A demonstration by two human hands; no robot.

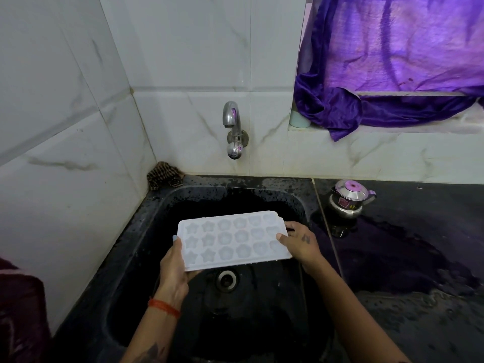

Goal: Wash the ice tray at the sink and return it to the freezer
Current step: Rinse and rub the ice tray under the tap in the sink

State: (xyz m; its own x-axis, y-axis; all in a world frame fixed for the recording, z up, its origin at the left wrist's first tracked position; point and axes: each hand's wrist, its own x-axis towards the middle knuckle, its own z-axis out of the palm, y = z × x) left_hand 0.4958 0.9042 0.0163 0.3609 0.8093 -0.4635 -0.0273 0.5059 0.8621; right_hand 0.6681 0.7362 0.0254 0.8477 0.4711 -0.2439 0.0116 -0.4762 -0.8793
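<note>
1. While held level above the black sink (146, 231) at lower centre, the white ice tray (233, 239) shows star-shaped moulds.
2. Left hand (174, 268) grips its left end; right hand (298, 242) pinches its right end.
3. Tap (233, 127) above; small steel kettle (347, 199) on the desk (419, 258), right.

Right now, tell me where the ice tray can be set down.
Bare black counter lies right of the sink, in front of the small steel kettle; it looks wet. The sink floor around the drain is free too. The back left corner is taken by a rag. Both hands, left hand and right hand, grip the ice tray.
</note>
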